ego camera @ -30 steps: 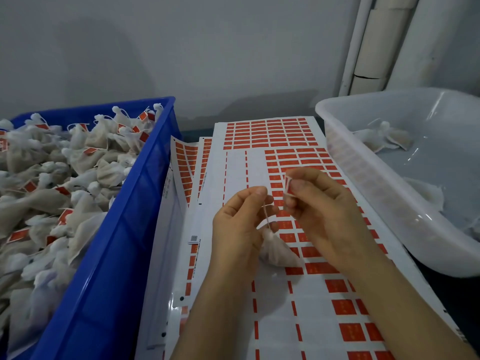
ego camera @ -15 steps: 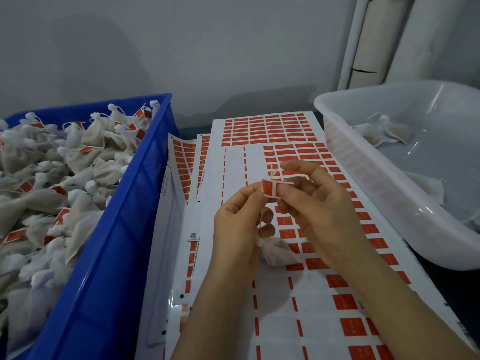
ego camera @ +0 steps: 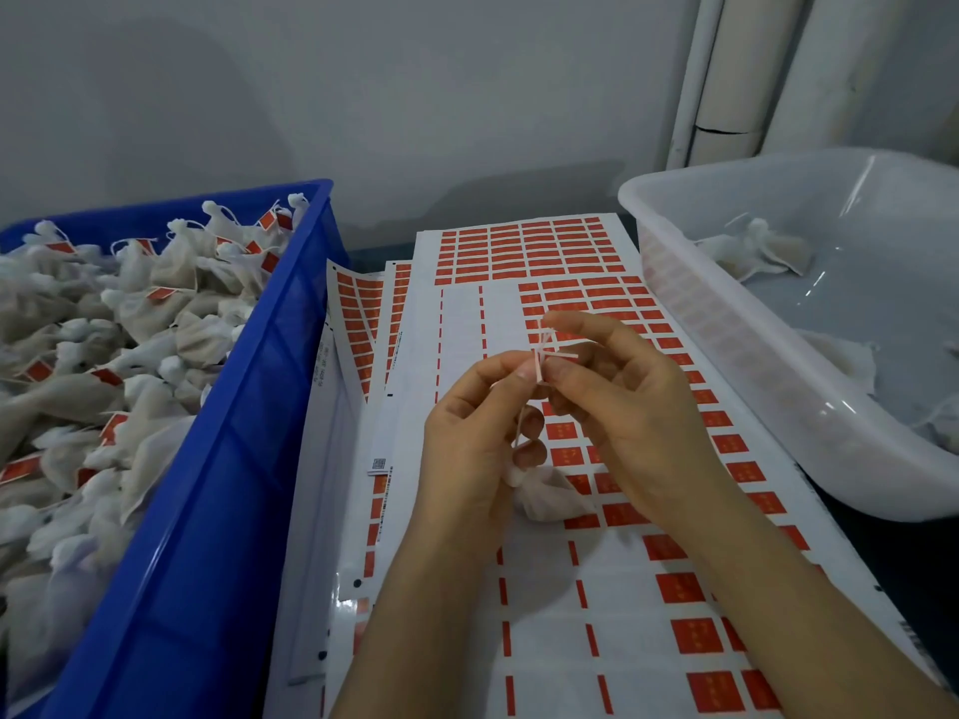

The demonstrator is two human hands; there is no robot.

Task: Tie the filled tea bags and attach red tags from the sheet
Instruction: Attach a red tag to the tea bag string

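Observation:
Both hands meet above the white sheet of red tags [ego camera: 524,251]. My left hand [ego camera: 475,438] pinches the string of a filled white tea bag [ego camera: 550,493], which hangs below its curled fingers and touches the sheet. My right hand [ego camera: 617,407] pinches a small tag [ego camera: 539,363] seen edge-on between thumb and forefinger, right against the left fingertips. Thin white string ends cross just above the pinch.
A blue crate [ego camera: 207,511] on the left is heaped with tied, tagged tea bags. A translucent white tub [ego camera: 726,381] on the right holds a few untied bags. More tag sheets [ego camera: 358,313] lie fanned under the top one. A grey wall and white pipes stand behind.
The red face of the tag showed half a second ago; now it is folded or turned edge-on between the fingertips. The hands stayed close together with the bag hanging below.

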